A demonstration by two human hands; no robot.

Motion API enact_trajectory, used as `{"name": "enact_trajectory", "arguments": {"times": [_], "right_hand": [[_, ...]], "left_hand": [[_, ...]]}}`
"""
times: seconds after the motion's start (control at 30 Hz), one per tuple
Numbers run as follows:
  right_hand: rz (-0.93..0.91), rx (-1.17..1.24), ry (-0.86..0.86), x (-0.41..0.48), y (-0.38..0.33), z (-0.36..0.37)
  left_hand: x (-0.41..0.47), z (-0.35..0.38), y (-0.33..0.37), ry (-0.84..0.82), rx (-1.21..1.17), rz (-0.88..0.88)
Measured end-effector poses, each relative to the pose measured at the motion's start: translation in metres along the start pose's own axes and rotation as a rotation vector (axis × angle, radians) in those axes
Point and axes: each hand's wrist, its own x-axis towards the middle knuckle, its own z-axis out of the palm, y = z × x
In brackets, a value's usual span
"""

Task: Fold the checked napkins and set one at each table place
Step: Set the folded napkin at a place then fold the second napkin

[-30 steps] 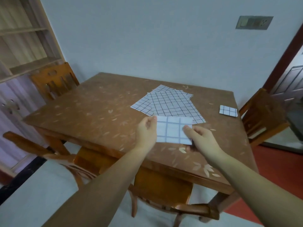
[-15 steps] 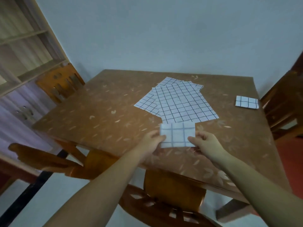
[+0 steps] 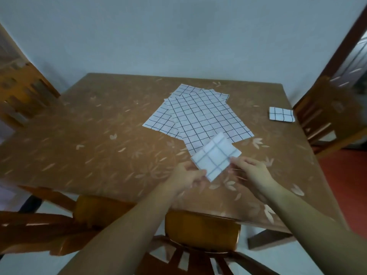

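Note:
A small folded white napkin (image 3: pixel 215 156) with black checks is turned to a diamond over the table's near edge. My left hand (image 3: pixel 186 178) pinches its lower corner. My right hand (image 3: pixel 251 169) touches its right edge with the fingertips. Just beyond lies a fanned pile of unfolded checked napkins (image 3: pixel 198 115) at the middle of the brown table (image 3: pixel 89 135). A second folded napkin (image 3: pixel 281 114) rests at the table's right edge, in front of the right chair.
Wooden chairs stand at the left (image 3: pixel 21 92), at the right (image 3: pixel 327 114) and right below me (image 3: pixel 200 231) against the near edge. A pale wall runs behind the table. A doorway (image 3: pixel 355 56) opens at the far right.
The folded napkin has turned from square-on to a diamond and sits slightly right. My view has shifted right and closer over the table.

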Motion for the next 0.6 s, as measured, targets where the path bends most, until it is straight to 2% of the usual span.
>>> {"name": "enact_trajectory", "arguments": {"times": [0.1, 0.2, 0.43, 0.5, 0.6], "right_hand": [[0.006, -0.091, -0.015, -0.003, 0.009, 0.017], [-0.018, -0.153, 0.071, -0.001, 0.017, 0.024], [-0.018, -0.310, 0.139, 0.017, 0.039, 0.014], [0.046, -0.322, 0.107, 0.020, 0.053, 0.013], [0.240, -0.332, 0.013, 0.023, 0.080, 0.010]], "left_hand": [[0.007, -0.002, -0.002, -0.067, 0.002, -0.002], [0.013, -0.005, -0.008, -0.145, 0.013, -0.040], [0.022, -0.014, -0.023, -0.070, 0.222, -0.081], [0.024, -0.011, -0.034, -0.059, 0.214, -0.117], [0.027, -0.004, -0.053, -0.034, 0.189, -0.214]]}}
